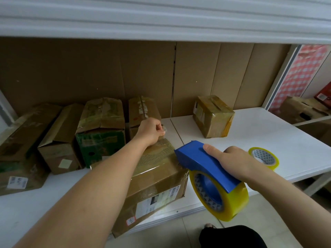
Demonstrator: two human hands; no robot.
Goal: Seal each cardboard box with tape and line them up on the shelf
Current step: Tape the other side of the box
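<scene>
Taping is underway: left hand [151,130] pinches the tape end at the cardboard box's [157,178] far edge; right hand [232,161] grips the tape dispenser [211,176], which probably needs drawing back along the seam next.

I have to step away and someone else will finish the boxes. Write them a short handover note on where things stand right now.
Left hand pinches the tape end at the far edge of the front box. Right hand grips the blue tape dispenser at that box's near right corner.
A spare tape roll lies on the shelf.
Four boxes stand in a row at the left rear; one taped box sits apart, right.
Left: finish this box, then line it and the stray one up.
</scene>
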